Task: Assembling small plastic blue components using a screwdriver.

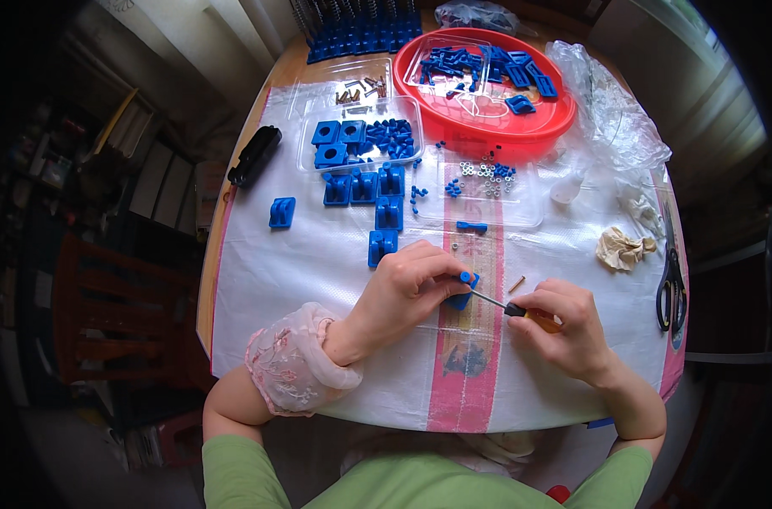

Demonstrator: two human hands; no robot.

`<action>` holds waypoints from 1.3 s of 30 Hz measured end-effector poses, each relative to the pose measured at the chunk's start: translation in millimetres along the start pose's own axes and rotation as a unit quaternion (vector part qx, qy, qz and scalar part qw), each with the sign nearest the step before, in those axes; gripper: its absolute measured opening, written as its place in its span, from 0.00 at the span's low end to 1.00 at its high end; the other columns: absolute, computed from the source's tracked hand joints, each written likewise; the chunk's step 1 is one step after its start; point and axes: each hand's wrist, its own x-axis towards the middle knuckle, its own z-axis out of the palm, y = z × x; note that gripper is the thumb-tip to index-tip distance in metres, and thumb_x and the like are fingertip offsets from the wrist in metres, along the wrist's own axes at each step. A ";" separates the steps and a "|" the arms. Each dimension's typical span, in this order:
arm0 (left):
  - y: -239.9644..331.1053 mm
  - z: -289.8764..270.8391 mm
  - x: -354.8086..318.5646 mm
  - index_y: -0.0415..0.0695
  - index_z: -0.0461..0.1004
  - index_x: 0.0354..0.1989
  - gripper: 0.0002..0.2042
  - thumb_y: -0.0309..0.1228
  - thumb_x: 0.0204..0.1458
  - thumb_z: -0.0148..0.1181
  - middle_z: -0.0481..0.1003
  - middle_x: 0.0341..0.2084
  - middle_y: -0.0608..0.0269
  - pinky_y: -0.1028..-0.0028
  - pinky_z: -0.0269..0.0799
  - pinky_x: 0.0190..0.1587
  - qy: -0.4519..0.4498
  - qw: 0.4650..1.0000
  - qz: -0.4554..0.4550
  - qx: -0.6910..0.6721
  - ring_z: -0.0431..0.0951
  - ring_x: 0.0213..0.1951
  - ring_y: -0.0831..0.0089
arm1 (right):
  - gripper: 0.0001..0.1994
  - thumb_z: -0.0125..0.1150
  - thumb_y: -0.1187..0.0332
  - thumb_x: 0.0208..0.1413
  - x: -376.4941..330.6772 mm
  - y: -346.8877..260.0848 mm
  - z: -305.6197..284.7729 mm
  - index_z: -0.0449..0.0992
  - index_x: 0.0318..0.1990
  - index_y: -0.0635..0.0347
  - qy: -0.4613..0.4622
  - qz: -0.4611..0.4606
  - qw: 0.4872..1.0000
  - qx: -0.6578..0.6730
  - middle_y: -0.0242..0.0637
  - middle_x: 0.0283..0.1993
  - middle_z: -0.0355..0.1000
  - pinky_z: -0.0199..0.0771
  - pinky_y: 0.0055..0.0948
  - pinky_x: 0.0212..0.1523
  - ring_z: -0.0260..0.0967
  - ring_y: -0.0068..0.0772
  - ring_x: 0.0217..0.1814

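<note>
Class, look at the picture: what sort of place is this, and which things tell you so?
Probably a home table used for small assembly work: a woven plastic sheet as cover, a red basin of blue plastic parts, a wooden chair beside.

Blue plastic pcs – red tray, white cloth w/ pink stripe – orange-handled screwdriver, green sleeves.

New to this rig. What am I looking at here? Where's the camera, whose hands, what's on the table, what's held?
No machine here: a person works with two bare hands. The one picture comes from a wide-angle camera on their head, looking down, so edges bend. The left hand pinches a small blue plastic block. The right hand holds a screwdriver with its tip at that block. On the white table cover lie more blue blocks, a red tray of blue parts, a loose screw and scissors.
</note>
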 end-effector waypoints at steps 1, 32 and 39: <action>-0.9 0.1 0.2 0.42 0.85 0.42 0.11 0.18 0.50 0.71 0.84 0.38 0.61 0.73 0.80 0.41 0.004 1.000 0.012 0.009 0.82 0.40 0.71 | 0.09 0.75 0.74 0.49 0.4 -0.6 -1.2 0.84 0.39 0.64 -0.012 0.025 0.999 0.015 0.38 0.27 0.74 0.69 0.30 0.27 0.71 0.32 0.26; 2.7 -1.8 0.2 0.47 0.87 0.41 0.14 0.18 0.47 0.74 0.79 0.50 0.57 0.71 0.81 0.51 0.029 0.998 0.043 -0.039 0.81 0.48 0.69 | 0.10 0.75 0.74 0.49 1.1 1.8 7.3 0.81 0.39 0.62 0.022 -0.064 0.995 -0.066 0.40 0.28 0.76 0.74 0.38 0.29 0.75 0.42 0.28; -1.0 -3.0 -0.6 0.47 0.87 0.45 0.16 0.15 0.50 0.69 0.78 0.58 0.50 0.72 0.82 0.49 -0.018 0.995 0.021 -0.093 0.84 0.48 0.67 | 0.10 0.75 0.74 0.48 1.1 -1.4 5.4 0.82 0.39 0.62 0.023 -0.062 0.995 -0.068 0.40 0.29 0.77 0.74 0.37 0.29 0.76 0.41 0.28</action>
